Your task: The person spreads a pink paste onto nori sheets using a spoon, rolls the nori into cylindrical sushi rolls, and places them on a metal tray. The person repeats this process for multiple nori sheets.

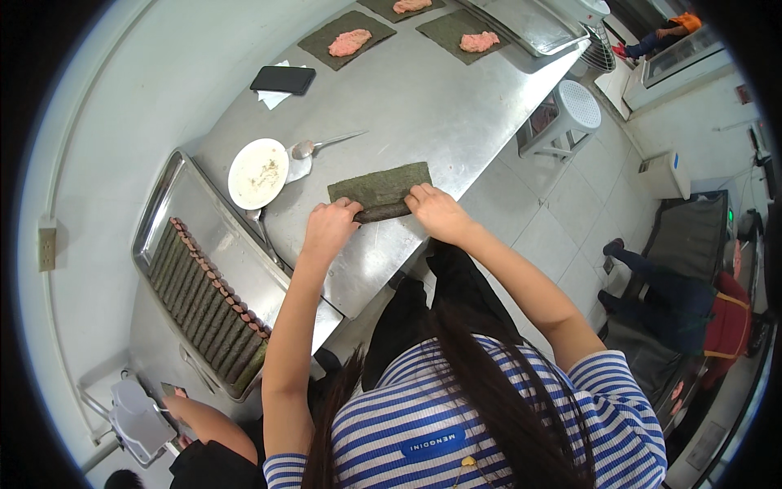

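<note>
A dark green seaweed sheet lies on the steel table in front of me, its near edge turned over into a roll. My left hand pinches the left end of this roll with curled fingers. At the right end, my right hand is closed on it in the same way. Any filling inside the roll is hidden. To the left of the sheet stands a white bowl with pale contents, and a spoon rests on a white napkin beside it.
A metal tray at left holds several finished seaweed rolls with pink ends. Farther back lie seaweed sheets with pink paste and a black phone. Right of the table stands a white stool. Another person's arm shows lower left.
</note>
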`<state>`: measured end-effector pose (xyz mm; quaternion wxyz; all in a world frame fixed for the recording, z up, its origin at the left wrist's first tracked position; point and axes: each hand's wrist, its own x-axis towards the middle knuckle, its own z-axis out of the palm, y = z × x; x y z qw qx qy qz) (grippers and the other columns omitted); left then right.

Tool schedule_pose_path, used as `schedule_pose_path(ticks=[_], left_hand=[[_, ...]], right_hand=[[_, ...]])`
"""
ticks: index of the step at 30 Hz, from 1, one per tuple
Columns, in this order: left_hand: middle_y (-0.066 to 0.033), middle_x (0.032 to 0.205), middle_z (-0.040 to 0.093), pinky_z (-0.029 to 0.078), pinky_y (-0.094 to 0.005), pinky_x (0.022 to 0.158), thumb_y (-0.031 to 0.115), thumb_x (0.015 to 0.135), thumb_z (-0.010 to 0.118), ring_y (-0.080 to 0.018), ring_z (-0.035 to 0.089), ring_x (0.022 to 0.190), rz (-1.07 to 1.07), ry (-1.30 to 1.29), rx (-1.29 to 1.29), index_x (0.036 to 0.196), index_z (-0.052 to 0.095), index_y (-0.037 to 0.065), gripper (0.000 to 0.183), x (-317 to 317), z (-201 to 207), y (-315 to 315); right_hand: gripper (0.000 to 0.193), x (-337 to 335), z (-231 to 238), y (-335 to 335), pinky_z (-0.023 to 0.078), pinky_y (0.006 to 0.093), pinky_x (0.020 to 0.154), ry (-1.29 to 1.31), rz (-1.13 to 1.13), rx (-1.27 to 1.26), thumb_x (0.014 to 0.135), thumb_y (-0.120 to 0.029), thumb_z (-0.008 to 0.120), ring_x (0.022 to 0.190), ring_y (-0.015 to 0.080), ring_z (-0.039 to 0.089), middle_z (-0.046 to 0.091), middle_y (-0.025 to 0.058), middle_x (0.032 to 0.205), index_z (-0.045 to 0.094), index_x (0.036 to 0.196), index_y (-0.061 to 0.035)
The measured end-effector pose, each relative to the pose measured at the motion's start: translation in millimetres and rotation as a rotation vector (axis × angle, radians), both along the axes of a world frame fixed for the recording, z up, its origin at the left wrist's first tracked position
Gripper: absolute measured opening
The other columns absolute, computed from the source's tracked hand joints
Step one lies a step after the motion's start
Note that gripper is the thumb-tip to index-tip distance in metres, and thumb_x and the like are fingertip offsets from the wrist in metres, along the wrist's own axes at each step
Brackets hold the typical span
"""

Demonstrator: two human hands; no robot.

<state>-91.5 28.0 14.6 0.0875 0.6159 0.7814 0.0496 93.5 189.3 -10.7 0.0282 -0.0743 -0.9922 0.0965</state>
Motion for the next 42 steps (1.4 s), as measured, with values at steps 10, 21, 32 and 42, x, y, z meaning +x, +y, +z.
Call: schedule_pose_path(ticks=[10,21,32,42], left_hand=[[-0.0063,0.093,0.065,0.05,-0.04,0.075,0.015,0.072,0.074,-0.0275,0.064,0.083,0.061,-0.118,0.033,0.099,0.065,0.01,0.029,-4,-3,2],[-0.0071,0.093,0.063,0.052,-0.0396,0.075,0.013,0.072,0.074,-0.0284,0.064,0.08,0.08,-0.063,0.036,0.096,0.066,0.009,0.025,5,-2,-14],[-0.0079,0.093,0.069,0.052,-0.0399,0.077,0.012,0.069,0.077,-0.0296,0.065,0.087,0.189,-0.269,-0.106,0.103,0.064,0.009,0.037,-9,10,4],[-0.0066,0.09,0.066,0.052,-0.0389,0.077,0.015,0.065,0.079,-0.0283,0.065,0.087,0.093,-0.173,0.02,0.107,0.061,0.011,0.046,-6,17,14]], right_hand=[[0.023,-37,-2,-33,0.048,0.0309,0.079,0.265,0.158,0.078,0.077,-0.01,0.055,0.09,0.0219,0.056,0.056,0.0087,0.092,0.062,0.095,0.0027],[0.02,-23,-6,-16,0.049,0.0313,0.079,0.13,0.134,0.116,0.075,-0.01,0.056,0.091,0.0238,0.056,0.057,0.0108,0.091,0.062,0.089,0.0026],[0.022,0,11,18,0.049,0.0346,0.084,0.026,0.013,-0.015,0.076,-0.005,0.053,0.096,0.0273,0.056,0.056,0.0137,0.098,0.06,0.096,0.0027],[0.028,-45,-9,-23,0.047,0.0312,0.082,0.219,0.174,0.106,0.076,-0.01,0.055,0.093,0.0232,0.055,0.057,0.011,0.096,0.061,0.099,0.0045]])
